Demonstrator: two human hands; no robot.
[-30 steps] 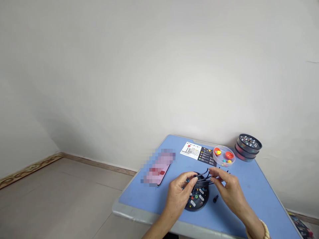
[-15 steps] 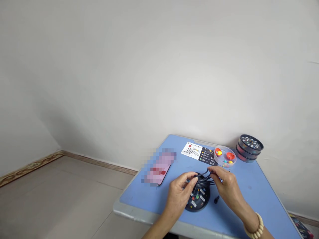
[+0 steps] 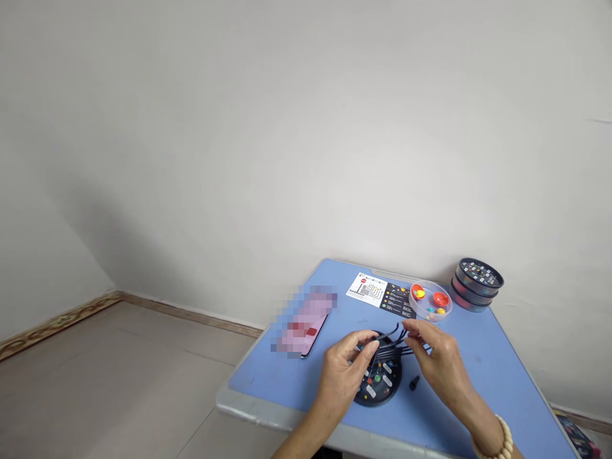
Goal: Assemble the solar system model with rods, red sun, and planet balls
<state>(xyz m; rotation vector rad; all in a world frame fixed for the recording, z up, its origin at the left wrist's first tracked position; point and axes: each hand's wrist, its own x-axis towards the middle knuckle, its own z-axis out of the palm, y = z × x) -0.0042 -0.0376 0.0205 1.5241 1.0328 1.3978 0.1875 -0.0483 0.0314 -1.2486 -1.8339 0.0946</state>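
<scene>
Two bare hands over one blue counter point(image 3: 478, 366). Left hand point(image 3: 342, 366): grip pinching a bundle of black rods point(image 3: 389, 352) between thumb and fingers; several, overlapping, can't get an exact count. Rods sit above one round black disc point(image 3: 377, 386) with printed coloured dots and pale labels, tips fanning toward the right hand point(image 3: 442, 357). Right hand: thumb and fingers bent close together at the rod ends; can't tell if that grip pinches one. One bent rod tip shows in the gap between the hands. One beaded bracelet point(image 3: 505, 440), right wrist.

One small black peg point(image 3: 414, 383) lies just right of the disc. One phone point(image 3: 306, 325), screen pixelated, far left. One printed sheet point(image 3: 366, 290), white half plus black half, beside one clear round tray point(image 3: 421, 311) holding two red half-shells point(image 3: 440, 299) plus small coloured balls, number unclear. One stack of round containers point(image 3: 477, 287), back right corner.
</scene>
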